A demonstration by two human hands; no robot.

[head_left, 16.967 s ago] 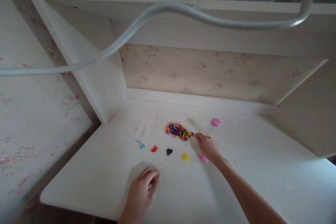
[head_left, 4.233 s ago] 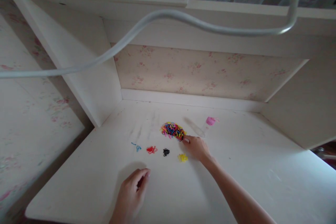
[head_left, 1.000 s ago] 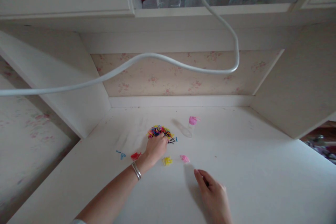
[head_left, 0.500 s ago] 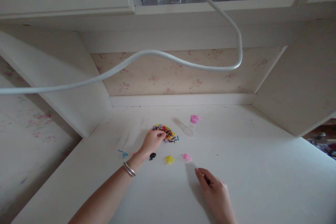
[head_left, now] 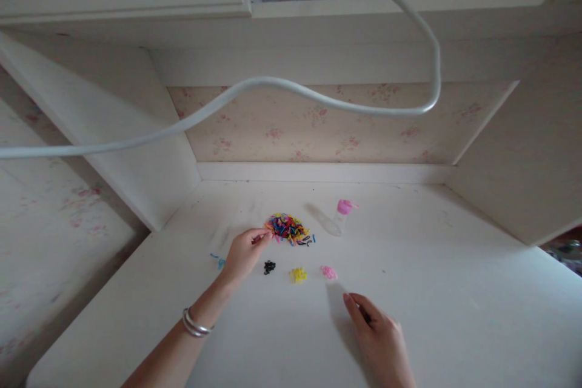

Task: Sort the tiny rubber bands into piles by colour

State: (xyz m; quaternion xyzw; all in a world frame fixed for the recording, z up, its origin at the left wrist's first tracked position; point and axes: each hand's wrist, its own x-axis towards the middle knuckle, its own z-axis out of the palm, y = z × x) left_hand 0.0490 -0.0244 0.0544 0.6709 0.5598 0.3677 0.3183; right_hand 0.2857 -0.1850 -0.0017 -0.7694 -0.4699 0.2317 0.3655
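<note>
My left hand (head_left: 244,253) is pinched closed at the left edge of the mixed pile (head_left: 287,227) on the surface (head_left: 282,339) — contents, I cannot tell. My right hand (head_left: 379,333) — curled closed, near the pink bands (head_left: 328,272).

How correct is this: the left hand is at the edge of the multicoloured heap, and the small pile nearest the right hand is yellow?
The colour is wrong: in the head view, the small pile nearest the right hand is pink. The left hand is indeed at the edge of the heap.
</note>
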